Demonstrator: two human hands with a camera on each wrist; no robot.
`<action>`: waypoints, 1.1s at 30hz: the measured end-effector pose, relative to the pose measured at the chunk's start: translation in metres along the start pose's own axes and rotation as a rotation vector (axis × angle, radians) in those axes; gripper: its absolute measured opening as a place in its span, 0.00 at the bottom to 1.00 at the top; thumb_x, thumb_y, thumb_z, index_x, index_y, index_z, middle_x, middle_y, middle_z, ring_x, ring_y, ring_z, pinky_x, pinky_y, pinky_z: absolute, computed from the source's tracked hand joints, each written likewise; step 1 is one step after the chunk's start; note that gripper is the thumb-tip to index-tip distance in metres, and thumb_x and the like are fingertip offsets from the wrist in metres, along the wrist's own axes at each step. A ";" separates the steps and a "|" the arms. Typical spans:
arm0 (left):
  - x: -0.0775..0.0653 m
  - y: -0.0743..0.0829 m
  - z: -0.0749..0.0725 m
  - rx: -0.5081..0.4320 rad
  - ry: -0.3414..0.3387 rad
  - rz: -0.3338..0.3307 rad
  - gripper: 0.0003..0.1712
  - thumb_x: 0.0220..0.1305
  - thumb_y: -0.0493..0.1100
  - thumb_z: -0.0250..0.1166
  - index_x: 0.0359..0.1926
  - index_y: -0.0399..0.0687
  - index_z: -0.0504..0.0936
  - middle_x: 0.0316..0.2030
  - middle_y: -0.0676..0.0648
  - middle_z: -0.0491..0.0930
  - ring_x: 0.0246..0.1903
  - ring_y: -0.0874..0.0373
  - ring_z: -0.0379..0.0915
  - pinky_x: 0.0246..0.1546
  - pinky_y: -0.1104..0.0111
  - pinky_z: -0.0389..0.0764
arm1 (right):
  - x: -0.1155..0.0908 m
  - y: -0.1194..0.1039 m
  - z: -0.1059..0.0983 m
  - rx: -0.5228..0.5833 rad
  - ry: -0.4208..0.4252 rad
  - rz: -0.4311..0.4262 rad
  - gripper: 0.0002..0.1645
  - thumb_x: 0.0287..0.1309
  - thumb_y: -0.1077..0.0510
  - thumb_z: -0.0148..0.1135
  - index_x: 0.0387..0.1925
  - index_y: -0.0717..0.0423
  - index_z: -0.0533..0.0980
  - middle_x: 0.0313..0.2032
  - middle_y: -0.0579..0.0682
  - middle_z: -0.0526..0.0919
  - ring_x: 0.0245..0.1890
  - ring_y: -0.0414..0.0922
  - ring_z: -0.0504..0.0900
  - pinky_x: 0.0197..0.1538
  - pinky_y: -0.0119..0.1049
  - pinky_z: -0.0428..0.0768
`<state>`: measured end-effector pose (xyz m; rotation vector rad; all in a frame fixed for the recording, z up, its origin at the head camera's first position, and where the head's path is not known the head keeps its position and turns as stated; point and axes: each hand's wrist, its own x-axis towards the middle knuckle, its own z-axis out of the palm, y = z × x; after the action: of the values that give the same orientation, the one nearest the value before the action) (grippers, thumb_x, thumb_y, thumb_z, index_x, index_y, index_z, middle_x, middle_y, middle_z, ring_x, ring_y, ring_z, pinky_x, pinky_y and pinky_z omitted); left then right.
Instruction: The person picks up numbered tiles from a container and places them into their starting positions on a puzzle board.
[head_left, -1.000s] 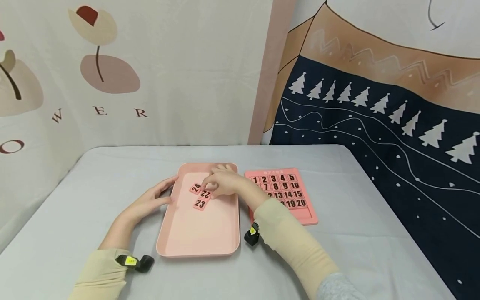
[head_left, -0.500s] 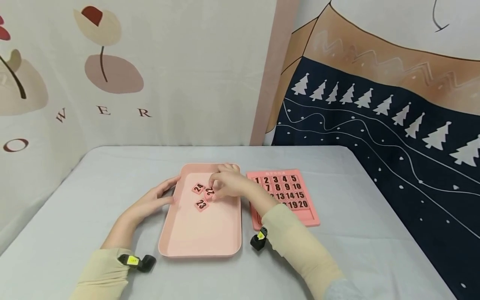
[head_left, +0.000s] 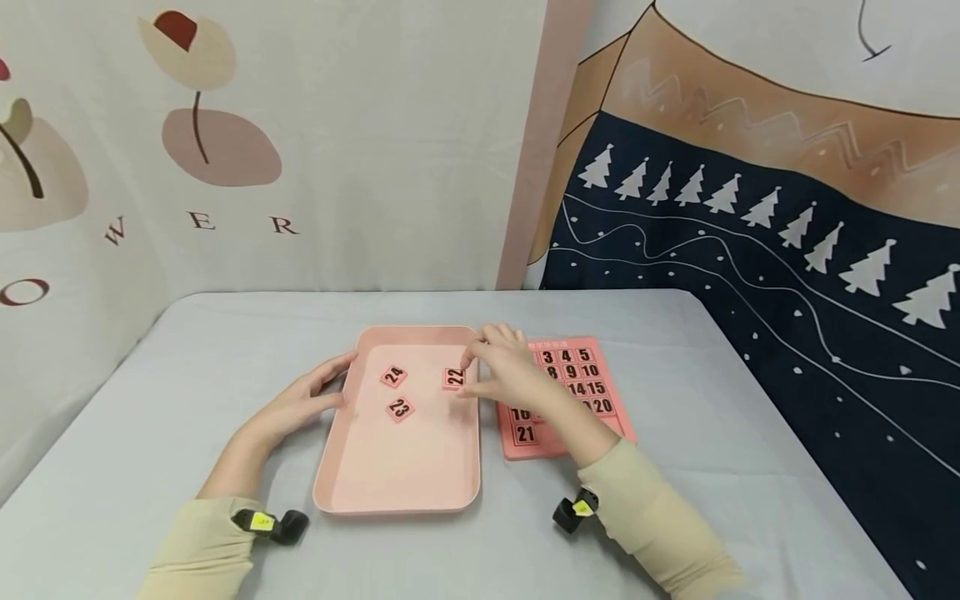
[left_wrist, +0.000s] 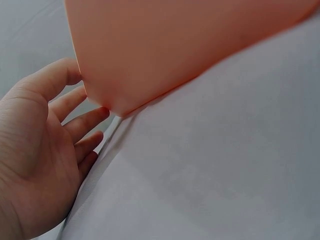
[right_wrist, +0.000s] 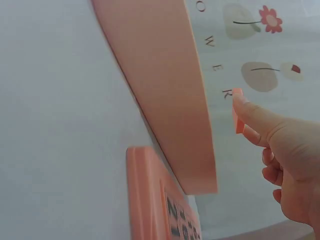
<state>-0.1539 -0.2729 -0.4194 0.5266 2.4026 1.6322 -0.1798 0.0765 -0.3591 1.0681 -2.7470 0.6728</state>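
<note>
Between thumb and fingers, my right hand (head_left: 506, 371) pinches a pink number tile marked 22 (head_left: 453, 378), raised over the tray's right side. The right wrist view shows that tile (right_wrist: 237, 111) edge-on, above the tray wall. Inside the pink tray (head_left: 397, 479) lie tile 24 (head_left: 393, 377) and tile 23 (head_left: 400, 408), set apart. My left hand (head_left: 300, 404) touches the tray's left rim with extended fingers. In the left wrist view, its fingertips (left_wrist: 106, 112) meet the tray's outer wall.
Right of the tray, the pink number board (head_left: 618, 429) holds rows of tiles, with tile 21 (head_left: 525, 433) in its bottom row. My right hand and forearm cover part of it. A pale cloth (head_left: 712, 517) covers the table. Printed curtains (head_left: 375, 167) hang behind.
Tile 22 has left its place beside tiles 24 and 23 and moved right, pinched in my right hand. The left hand stays at the tray's rim.
</note>
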 end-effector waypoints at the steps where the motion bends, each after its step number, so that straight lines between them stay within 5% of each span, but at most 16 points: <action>1: 0.000 0.000 0.000 -0.001 0.000 0.003 0.39 0.65 0.38 0.61 0.73 0.41 0.54 0.71 0.38 0.52 0.70 0.40 0.40 0.66 0.42 0.42 | -0.005 0.001 -0.002 0.000 0.013 0.005 0.18 0.44 0.42 0.75 0.34 0.43 0.78 0.43 0.44 0.70 0.47 0.44 0.64 0.50 0.42 0.60; 8: 0.000 -0.001 -0.002 -0.001 -0.005 0.005 0.39 0.65 0.38 0.60 0.73 0.41 0.54 0.71 0.38 0.52 0.70 0.41 0.41 0.67 0.44 0.43 | -0.040 0.008 -0.011 -0.038 0.082 0.076 0.17 0.42 0.45 0.77 0.31 0.44 0.78 0.42 0.45 0.71 0.47 0.46 0.64 0.51 0.45 0.59; 11: -0.001 -0.002 -0.002 0.005 -0.003 -0.002 0.38 0.66 0.38 0.60 0.73 0.41 0.54 0.71 0.38 0.52 0.70 0.41 0.42 0.68 0.60 0.50 | -0.054 0.010 -0.014 -0.081 0.095 0.130 0.18 0.42 0.43 0.76 0.31 0.44 0.78 0.40 0.44 0.70 0.47 0.47 0.64 0.51 0.46 0.60; 15: -0.001 -0.002 -0.003 -0.002 -0.003 -0.001 0.38 0.66 0.39 0.60 0.73 0.41 0.54 0.72 0.38 0.52 0.70 0.41 0.42 0.59 0.84 0.55 | -0.071 0.013 -0.015 -0.124 0.098 0.203 0.20 0.42 0.40 0.76 0.30 0.45 0.78 0.38 0.44 0.69 0.45 0.47 0.64 0.48 0.45 0.60; 19: -0.001 -0.002 -0.003 -0.011 -0.005 0.005 0.38 0.66 0.38 0.60 0.73 0.40 0.54 0.72 0.38 0.51 0.70 0.40 0.41 0.56 0.87 0.56 | -0.086 0.017 -0.015 -0.144 0.117 0.261 0.21 0.40 0.40 0.76 0.29 0.47 0.78 0.38 0.46 0.70 0.43 0.49 0.65 0.43 0.44 0.60; 25: -0.002 -0.002 -0.003 -0.007 -0.005 -0.007 0.38 0.66 0.38 0.60 0.73 0.42 0.54 0.72 0.39 0.52 0.70 0.41 0.41 0.57 0.85 0.55 | -0.104 0.020 -0.013 -0.169 0.154 0.325 0.22 0.41 0.39 0.75 0.28 0.49 0.78 0.38 0.47 0.71 0.41 0.49 0.64 0.41 0.43 0.59; 29: -0.002 -0.001 -0.002 -0.007 -0.005 -0.016 0.38 0.66 0.39 0.60 0.73 0.43 0.54 0.72 0.40 0.52 0.70 0.42 0.41 0.68 0.62 0.50 | -0.112 0.018 -0.012 -0.161 0.153 0.387 0.23 0.40 0.40 0.76 0.26 0.51 0.77 0.38 0.49 0.71 0.40 0.49 0.63 0.41 0.44 0.58; 33: -0.001 0.000 0.000 -0.014 -0.005 -0.018 0.39 0.66 0.39 0.60 0.73 0.43 0.54 0.72 0.40 0.51 0.71 0.42 0.40 0.67 0.44 0.43 | -0.118 0.015 -0.011 -0.172 0.157 0.434 0.23 0.39 0.41 0.76 0.20 0.49 0.73 0.36 0.49 0.70 0.39 0.50 0.63 0.41 0.44 0.58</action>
<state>-0.1532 -0.2736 -0.4195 0.5054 2.3838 1.6365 -0.1027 0.1639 -0.3860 0.3674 -2.8500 0.5240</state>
